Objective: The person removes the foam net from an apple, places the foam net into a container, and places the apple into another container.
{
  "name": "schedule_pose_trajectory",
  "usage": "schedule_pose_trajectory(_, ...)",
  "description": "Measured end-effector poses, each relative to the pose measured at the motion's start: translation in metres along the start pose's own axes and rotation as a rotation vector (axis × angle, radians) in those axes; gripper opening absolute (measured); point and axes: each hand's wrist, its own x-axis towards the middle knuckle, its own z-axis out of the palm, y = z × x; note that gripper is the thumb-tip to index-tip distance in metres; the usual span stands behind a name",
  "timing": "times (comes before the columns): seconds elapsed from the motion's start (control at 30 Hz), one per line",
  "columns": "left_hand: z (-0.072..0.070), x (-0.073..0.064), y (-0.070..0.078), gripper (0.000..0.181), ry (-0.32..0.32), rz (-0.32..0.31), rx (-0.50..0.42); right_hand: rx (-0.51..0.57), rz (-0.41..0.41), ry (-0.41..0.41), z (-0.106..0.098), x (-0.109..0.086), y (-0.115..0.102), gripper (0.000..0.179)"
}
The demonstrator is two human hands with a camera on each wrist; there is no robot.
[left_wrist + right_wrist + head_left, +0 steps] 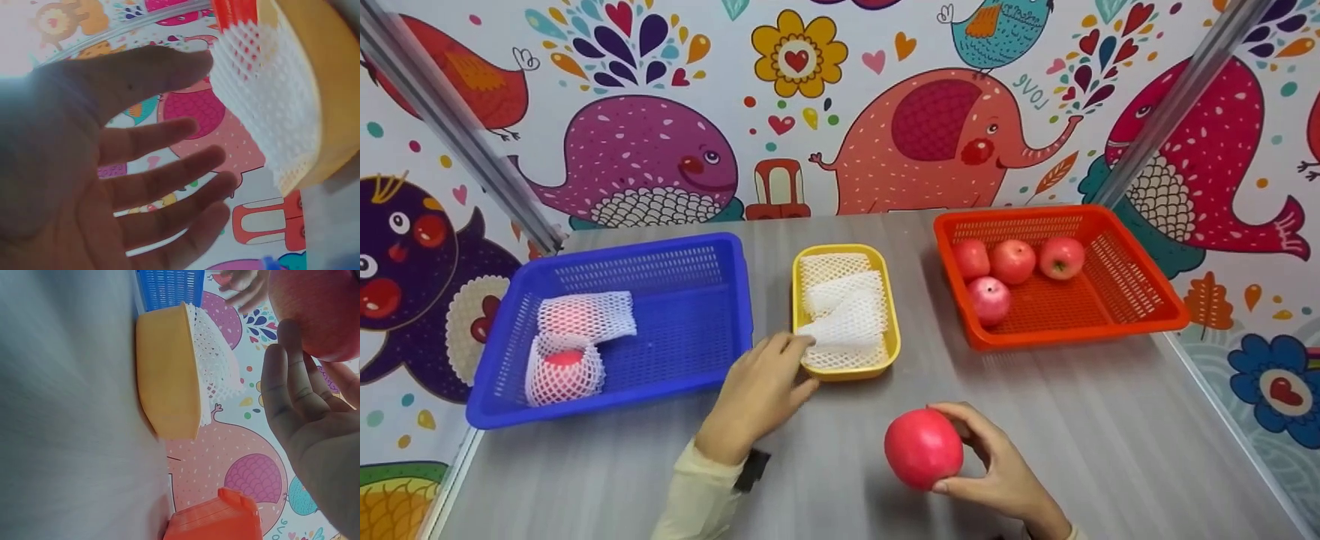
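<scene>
My right hand (994,469) holds a red apple (922,448) above the front of the table, thumb below and fingers on its far side. In the right wrist view the apple (320,312) fills the upper right corner, against the fingertips. My left hand (757,394) reaches over the near left corner of a small yellow basket (894,345), its fingertips close to the white foam net sleeves (844,322) inside. The left wrist view has that hand (152,174) with fingers spread and nothing between them, beside a foam net (264,95).
At left, a blue basket (675,394) contains two apples in foam nets (585,315). A red basket (1080,337) at right contains several bare apples (1012,261). The grey table (825,465) ends at a patterned wall (780,142), with metal posts (472,142) at the corners.
</scene>
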Motion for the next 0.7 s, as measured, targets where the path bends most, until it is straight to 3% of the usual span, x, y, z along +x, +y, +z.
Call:
schedule_pose_trajectory(0.17,-0.001,-0.05,0.007,0.051,0.003,-0.053,-0.021,0.003,0.003,-0.011,0.001,0.001,-0.001,0.082)
schedule_pose_trajectory(0.3,-0.002,-0.072,0.013,0.048,-0.067,-0.121,-0.073,0.003,0.017,-0.014,0.002,0.001,-0.001,0.082)
schedule_pose_trajectory(0.5,-0.003,-0.083,0.014,0.046,-0.118,-0.173,-0.105,-0.026,-0.012,-0.007,-0.003,0.004,-0.002,0.082)
schedule_pose_trajectory(0.6,-0.003,-0.084,0.012,0.045,-0.107,-0.16,-0.101,-0.122,-0.065,0.008,-0.014,0.01,-0.003,0.084)
schedule_pose_trajectory(0.7,-0.003,-0.085,0.011,0.045,-0.1,-0.152,-0.107,-0.283,-0.123,0.033,-0.035,0.02,-0.011,0.086)
